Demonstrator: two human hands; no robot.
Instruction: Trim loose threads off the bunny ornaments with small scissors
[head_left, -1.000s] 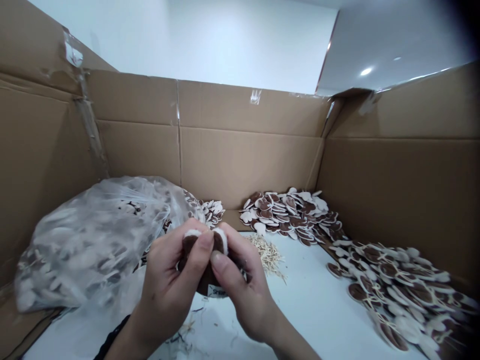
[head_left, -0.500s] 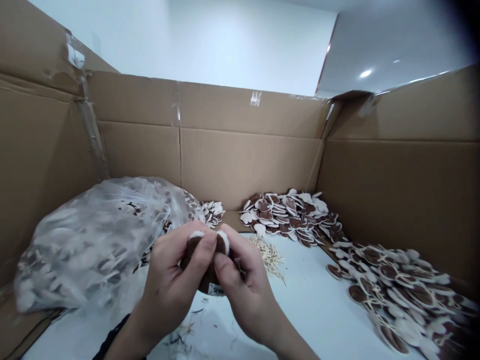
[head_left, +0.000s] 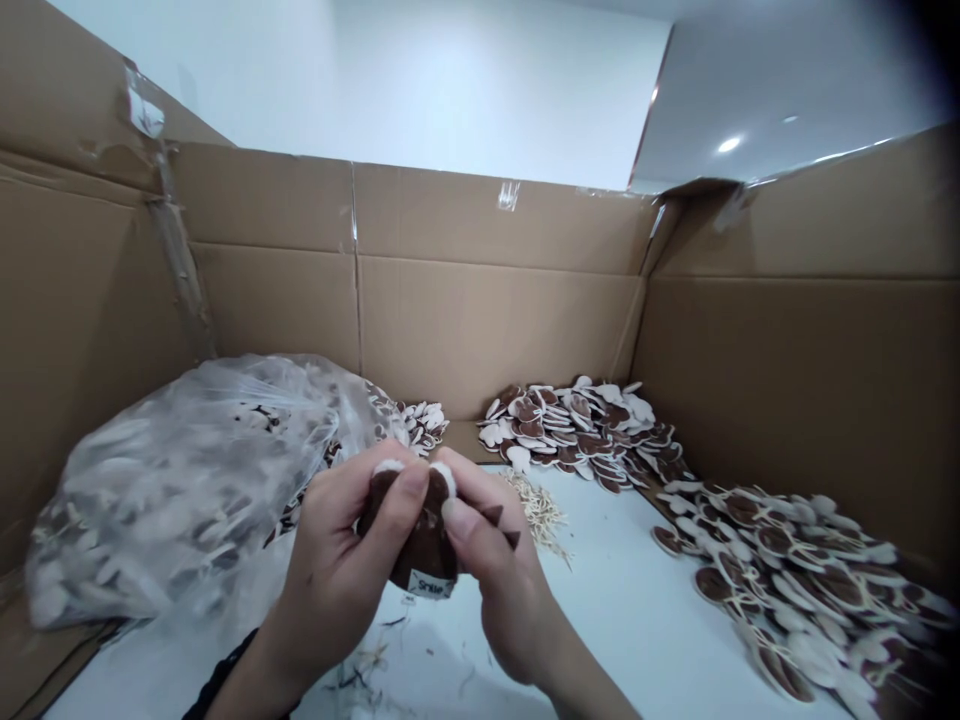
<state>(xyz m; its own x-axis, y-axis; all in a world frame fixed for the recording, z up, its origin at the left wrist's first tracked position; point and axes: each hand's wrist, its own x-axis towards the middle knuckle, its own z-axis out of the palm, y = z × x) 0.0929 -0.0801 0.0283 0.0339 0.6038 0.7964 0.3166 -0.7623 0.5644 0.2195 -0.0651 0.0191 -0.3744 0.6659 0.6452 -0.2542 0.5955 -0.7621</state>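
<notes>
Both of my hands pinch one small brown felt piece [head_left: 425, 540] with white-tipped ears and a white label at its lower edge. My left hand [head_left: 341, 565] grips it from the left, thumb over the front. My right hand [head_left: 501, 590] grips it from the right, thumb pressed on the front near the ears. The piece is held just above the white surface [head_left: 645, 610], in front of a clear plastic bag [head_left: 180, 480] full of similar pieces.
Tall cardboard walls [head_left: 480, 320] enclose the work area on three sides. Piles of brown and white pieces lie at the back [head_left: 585, 430] and along the right [head_left: 795, 580]. A small heap of pale threads [head_left: 541, 515] lies behind my hands. Thread scraps [head_left: 367, 665] litter the near surface.
The brown piece has been turned or slid down between my fingers, so its white label now shows more fully. My right thumb shifted slightly on it. The hands stay in place.
</notes>
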